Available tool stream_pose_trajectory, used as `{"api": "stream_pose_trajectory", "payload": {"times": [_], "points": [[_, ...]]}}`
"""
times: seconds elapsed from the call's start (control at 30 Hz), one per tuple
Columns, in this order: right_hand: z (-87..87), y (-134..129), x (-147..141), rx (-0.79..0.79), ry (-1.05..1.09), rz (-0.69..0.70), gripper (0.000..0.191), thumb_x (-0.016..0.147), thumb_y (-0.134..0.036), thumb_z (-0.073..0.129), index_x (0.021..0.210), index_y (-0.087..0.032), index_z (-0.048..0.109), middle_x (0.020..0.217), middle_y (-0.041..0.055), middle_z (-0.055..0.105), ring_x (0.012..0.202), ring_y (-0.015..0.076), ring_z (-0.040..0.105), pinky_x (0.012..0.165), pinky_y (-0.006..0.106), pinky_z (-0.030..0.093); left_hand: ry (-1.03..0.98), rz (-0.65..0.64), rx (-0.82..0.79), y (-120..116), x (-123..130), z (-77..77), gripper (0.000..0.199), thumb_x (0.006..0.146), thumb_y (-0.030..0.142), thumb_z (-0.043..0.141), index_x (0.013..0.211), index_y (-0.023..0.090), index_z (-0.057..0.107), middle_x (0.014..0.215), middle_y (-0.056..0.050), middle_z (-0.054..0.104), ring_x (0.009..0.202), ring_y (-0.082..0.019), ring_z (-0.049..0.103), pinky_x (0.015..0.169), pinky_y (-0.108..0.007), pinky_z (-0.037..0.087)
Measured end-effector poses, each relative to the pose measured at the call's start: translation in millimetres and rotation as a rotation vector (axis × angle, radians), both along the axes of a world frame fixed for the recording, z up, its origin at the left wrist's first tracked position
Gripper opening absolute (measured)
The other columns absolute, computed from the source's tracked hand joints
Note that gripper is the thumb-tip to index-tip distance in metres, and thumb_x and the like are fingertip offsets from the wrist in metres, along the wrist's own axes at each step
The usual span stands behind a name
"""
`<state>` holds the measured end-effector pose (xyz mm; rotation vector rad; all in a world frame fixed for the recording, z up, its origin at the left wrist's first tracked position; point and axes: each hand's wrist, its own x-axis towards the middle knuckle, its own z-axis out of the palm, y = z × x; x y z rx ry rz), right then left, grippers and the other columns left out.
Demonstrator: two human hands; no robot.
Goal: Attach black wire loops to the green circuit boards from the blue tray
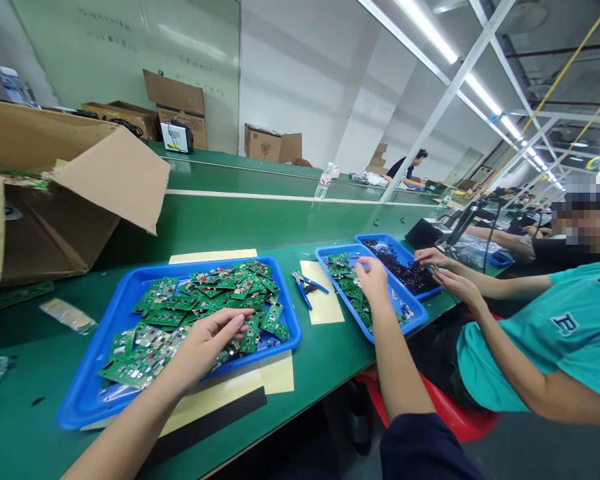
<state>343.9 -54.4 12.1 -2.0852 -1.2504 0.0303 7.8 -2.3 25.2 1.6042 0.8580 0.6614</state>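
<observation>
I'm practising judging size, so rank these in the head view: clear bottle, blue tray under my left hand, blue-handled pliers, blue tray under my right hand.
1. Left-hand tray
2. Right-hand tray
3. Pliers and bottle: unsure, since the bottle stands farther from the camera.

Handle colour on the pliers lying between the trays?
Blue handles; shows in the head view, the only one here.

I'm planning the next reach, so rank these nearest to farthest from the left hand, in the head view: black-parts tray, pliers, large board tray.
1. Large board tray: directly beneath the left hand.
2. Pliers: right of that tray.
3. Black-parts tray: farther right, beyond the smaller board tray.
</observation>
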Motion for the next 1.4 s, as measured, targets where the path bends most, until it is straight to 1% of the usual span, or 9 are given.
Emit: {"api": "stream_pose_trajectory", "payload": {"times": [0.13,0.27,0.57,0.73,0.93,1.13,1.2,1.3,1.4], "points": [[-27.5,18,-36,-0.139,-0.029,0.121,0.013,0.082,-0.025,0.058,0.082,-0.014,0.064,0.085,0.0050,0.066,0.078,0.0161,0.061,0.073,0.029,0.048,0.038,-0.024,0.018,0,-2,-2.2,0.047,0.072,0.056,0.057,0.097,0.018,0.069,0.088,-0.008,0.070,0.082,-0.023,0.064,0.074,-0.032,0.052],[-44.4,33,-54,-0.257,-0.084,0.101,0.011,0.078,-0.020,0.057,0.074,-0.015,0.066,0.081,0.0060,0.068,0.079,0.0171,0.061,0.067,0.024,0.042,0.024,-0.039,0.017,2,-3,-5.3,0.044,0.073,0.053,0.057,0.096,0.017,0.068,0.091,-0.008,0.070,0.082,-0.023,0.064,0.074,-0.031,0.051],[-37.6,46,-44,-0.597,-0.182,0.080,0.026,0.076,-0.037,0.059,0.063,-0.015,0.065,0.069,0.0081,0.067,0.068,0.0174,0.062,0.052,0.022,0.033,-0.011,-0.065,0.006,-2,-4,-4.1,0.034,0.075,0.044,0.057,0.090,0.016,0.068,0.087,-0.008,0.069,0.075,-0.020,0.064,0.068,-0.029,0.050],[-31.8,46,-46,-0.708,-0.227,0.054,0.035,0.076,-0.046,0.057,0.074,-0.013,0.068,0.079,0.0136,0.069,0.076,0.0222,0.065,0.056,0.024,0.039,-0.033,-0.057,0.061,2,-9,-6.2,0.035,0.076,0.043,0.057,0.095,0.016,0.068,0.090,-0.008,0.068,0.078,-0.020,0.064,0.071,-0.031,0.050],[-25.6,43,-52,-0.720,-0.251,0.004,0.039,0.076,-0.046,0.056,0.090,-0.012,0.068,0.095,0.0176,0.068,0.087,0.0247,0.065,0.063,0.026,0.044,-0.029,0.017,0.161,3,-16,22.1,0.034,0.077,0.042,0.055,0.095,0.015,0.066,0.093,-0.009,0.067,0.075,-0.019,0.063,0.070,-0.030,0.051],[-22.2,32,-53,-0.766,-0.272,0.063,0.029,0.077,-0.037,0.056,0.078,-0.012,0.069,0.080,0.0148,0.070,0.077,0.0218,0.066,0.060,0.024,0.043,0.149,0.048,0.409,-30,-55,57.7,0.028,0.080,0.040,0.051,0.087,0.018,0.066,0.084,-0.005,0.065,0.075,-0.018,0.059,0.065,-0.026,0.047],[-18.8,26,-51,-0.768,-0.283,0.067,0.036,0.080,-0.040,0.050,0.078,-0.009,0.069,0.076,0.0175,0.068,0.072,0.0238,0.066,0.058,0.027,0.043,0.279,0.117,0.416,-45,-79,53.2,0.028,0.081,0.042,0.049,0.079,0.018,0.064,0.079,-0.004,0.064,0.073,-0.017,0.058,0.064,-0.026,0.045],[-11.7,13,-54,-0.747,-0.273,0.111,0.039,0.082,-0.042,0.045,0.075,-0.011,0.068,0.070,0.0150,0.068,0.067,0.0235,0.065,0.056,0.028,0.042,0.500,0.256,0.284,-70,-112,26.3,0.031,0.079,0.046,0.048,0.075,0.019,0.062,0.076,-0.003,0.064,0.069,-0.018,0.058,0.060,-0.026,0.044],[-4.7,-5,-82,-0.466,-0.174,0.179,0.033,0.081,-0.041,0.046,0.074,-0.016,0.065,0.066,0.0088,0.067,0.064,0.0213,0.063,0.058,0.028,0.042,0.595,0.419,0.108,-91,-128,-10.6,0.029,0.072,0.044,0.055,0.081,0.017,0.059,0.083,-0.005,0.064,0.062,-0.017,0.058,0.061,-0.029,0.046]]}}
